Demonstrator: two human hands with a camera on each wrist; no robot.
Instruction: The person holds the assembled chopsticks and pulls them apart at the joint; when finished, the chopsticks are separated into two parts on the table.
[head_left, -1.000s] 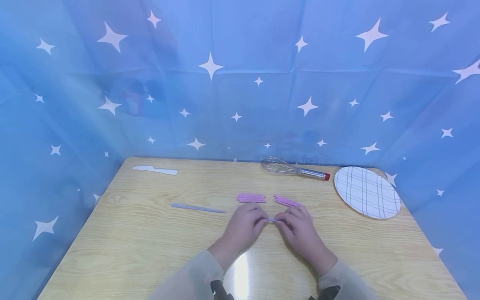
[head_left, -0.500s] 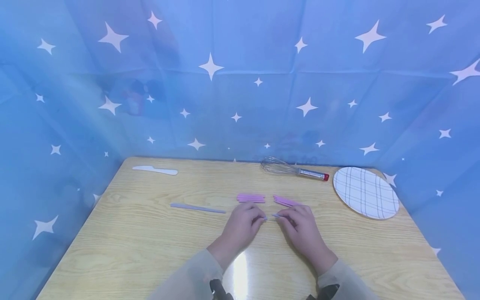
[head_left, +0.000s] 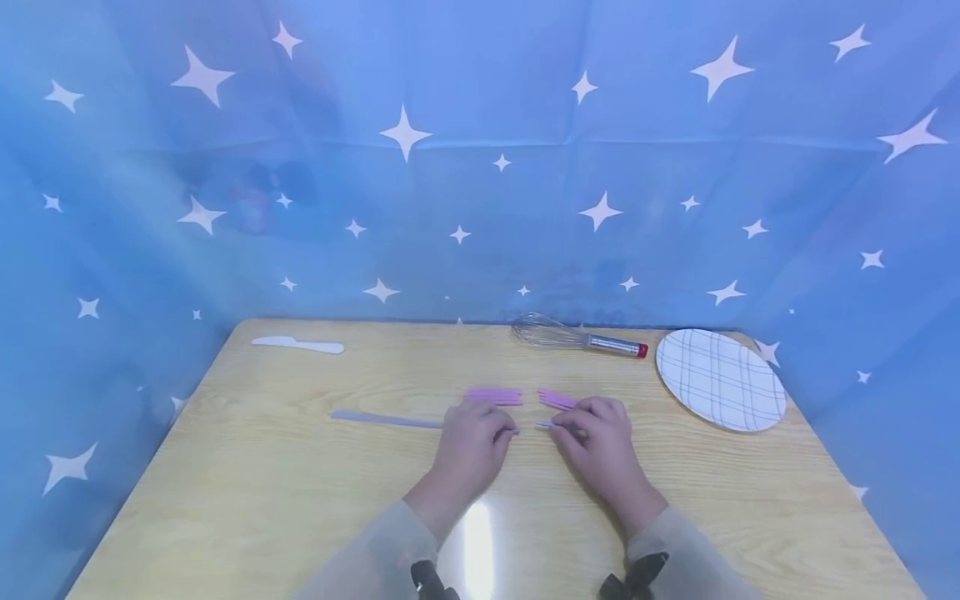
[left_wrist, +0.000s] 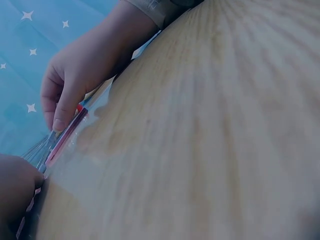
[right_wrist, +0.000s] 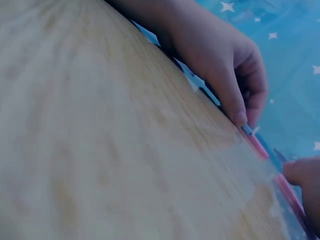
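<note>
My left hand [head_left: 468,442] pinches a short bluish straw-like piece [head_left: 516,431]; only its tip shows past the fingers. Facing it, my right hand [head_left: 600,437] pinches another bluish piece [head_left: 543,424] between thumb and fingertips, its end pointing left. A small gap separates the two ends. Just beyond the left hand lies a bundle of pink sticks [head_left: 493,393]. A second pink bundle [head_left: 555,398] sits by the right fingers, which partly cover it. To the left, a long bluish-purple strip [head_left: 386,418] lies flat, its right end reaching the left hand.
At the back left of the wooden table [head_left: 225,500] is a white knife [head_left: 298,343]. A wire whisk [head_left: 577,335] with a red-tipped handle lies along the back edge. The checked plate [head_left: 720,379] sits at the back right. A blue star-patterned curtain [head_left: 480,192] hangs behind.
The bluish piece spanned both hands a second ago; now each hand holds a separate piece, and a gap has opened between them. The head view has shifted slightly.
</note>
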